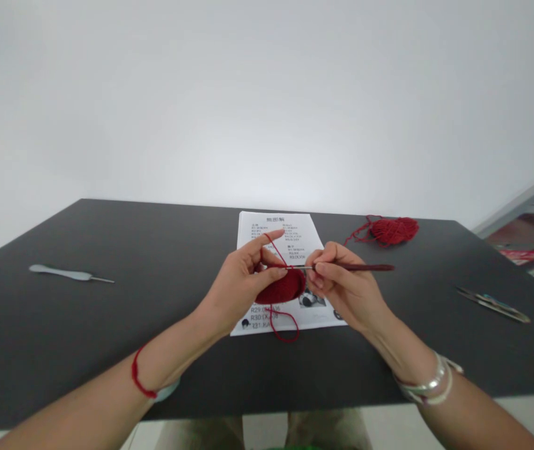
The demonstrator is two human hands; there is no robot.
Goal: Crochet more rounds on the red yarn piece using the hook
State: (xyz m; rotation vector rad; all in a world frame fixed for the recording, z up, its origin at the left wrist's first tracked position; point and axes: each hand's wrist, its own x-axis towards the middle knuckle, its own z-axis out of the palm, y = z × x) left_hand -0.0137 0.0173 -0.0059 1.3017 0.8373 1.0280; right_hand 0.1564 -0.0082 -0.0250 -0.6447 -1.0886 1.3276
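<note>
A round red crochet piece [281,289] is pinched at its top edge by my left hand [243,275]. Red yarn runs up over the raised left index finger and down to the work. My right hand [344,281] grips a crochet hook [365,267] with a dark red handle, held nearly level. Its metal tip reaches the upper edge of the piece, close to my left thumb. Below the piece, a loop of red yarn [290,339] hangs over a printed pattern sheet [276,223]. Both hands are above the sheet and cover part of its text.
A loose ball of red yarn [394,230] lies at the back right of the dark table [163,244]. To the left rests a hook with a pale handle [63,272]. Slim metal scissors or tweezers [494,305] lie on the right. Behind the table stands a white wall [257,100].
</note>
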